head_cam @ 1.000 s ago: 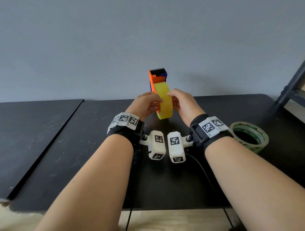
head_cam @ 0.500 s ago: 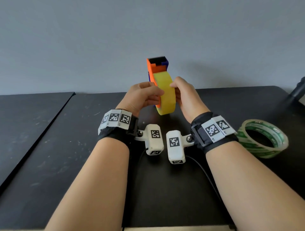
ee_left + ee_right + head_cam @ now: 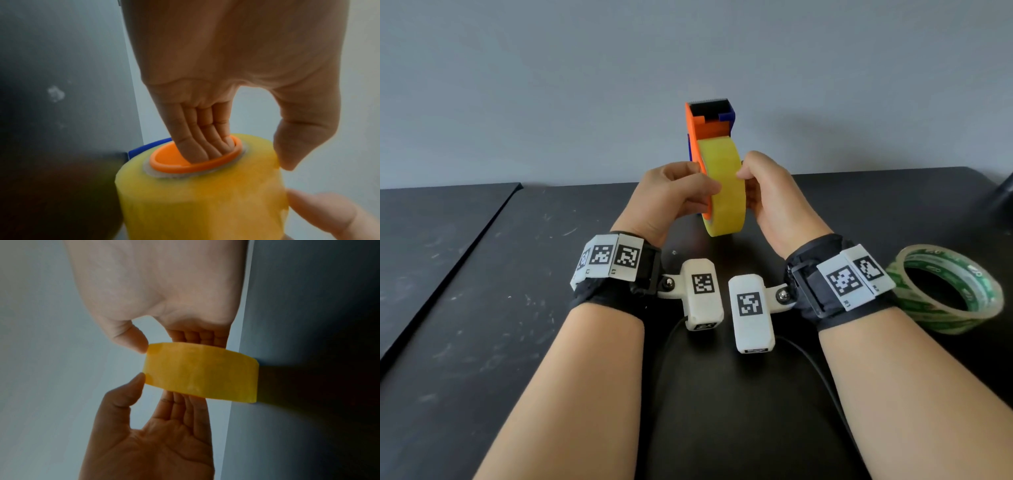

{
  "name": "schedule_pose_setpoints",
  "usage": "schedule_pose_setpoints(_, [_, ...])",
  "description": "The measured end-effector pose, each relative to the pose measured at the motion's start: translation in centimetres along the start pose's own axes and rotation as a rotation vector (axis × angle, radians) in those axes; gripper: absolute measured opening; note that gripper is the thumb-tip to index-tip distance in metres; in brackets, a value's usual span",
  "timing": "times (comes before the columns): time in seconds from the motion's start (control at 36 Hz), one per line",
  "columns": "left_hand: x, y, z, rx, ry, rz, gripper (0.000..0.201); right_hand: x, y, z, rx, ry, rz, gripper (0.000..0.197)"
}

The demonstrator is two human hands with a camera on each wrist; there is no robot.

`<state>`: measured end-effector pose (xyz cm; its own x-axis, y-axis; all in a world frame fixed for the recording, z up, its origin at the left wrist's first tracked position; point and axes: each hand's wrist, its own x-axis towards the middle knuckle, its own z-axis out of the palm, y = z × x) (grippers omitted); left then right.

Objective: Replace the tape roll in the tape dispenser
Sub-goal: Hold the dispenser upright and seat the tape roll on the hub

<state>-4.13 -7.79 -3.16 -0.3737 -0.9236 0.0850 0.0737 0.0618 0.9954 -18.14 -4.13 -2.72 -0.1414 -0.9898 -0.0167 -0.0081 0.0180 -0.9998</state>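
An orange and blue tape dispenser (image 3: pixel 703 128) stands upright over the black table (image 3: pixel 482 342), cutter end up. A yellow tape roll (image 3: pixel 724 192) sits on its orange hub (image 3: pixel 174 164). My left hand (image 3: pixel 698 195) holds it from the left: the fingers (image 3: pixel 201 142) reach into the hub and the thumb lies on the roll's outer face. My right hand (image 3: pixel 750 185) pinches the yellow tape roll (image 3: pixel 201 376) from the right, thumb on the rim, fingers (image 3: pixel 195 337) behind the side face. The roll's underside nearly meets the table.
A clear tape roll with green print (image 3: pixel 945 287) lies flat on the table just right of my right wrist. A second dark tabletop (image 3: pixel 421 240) adjoins on the left. A black cable (image 3: pixel 815 370) runs under my right forearm. A grey wall stands behind.
Both hands keep their hold on the dispenser and yellow roll. The view has tilted down and drawn nearer, so the clear roll now shows whole at the right.
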Motion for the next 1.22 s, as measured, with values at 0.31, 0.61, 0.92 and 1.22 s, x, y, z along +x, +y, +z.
schedule_pose_setpoints(0.31, [-0.40,-0.06,0.32,0.044,0.075,0.028,0.048,-0.52,-0.06,-0.43,-0.046,-0.009,-0.009,0.039])
schedule_pose_setpoints(0.61, [-0.35,-0.04,0.63,0.058,0.163,0.044,0.016,-0.56,0.13,-0.21,-0.073,0.001,0.010,0.059])
schedule_pose_setpoints(0.92, [-0.48,0.14,0.17,0.046,0.003,-0.008,0.035,-0.81,-0.10,-0.26,-0.061,0.032,-0.001,0.049])
schedule_pose_setpoints(1.22, [-0.33,-0.14,0.30,0.074,0.057,0.027,0.033,-0.48,0.37,-0.50,-0.060,-0.003,-0.006,0.055])
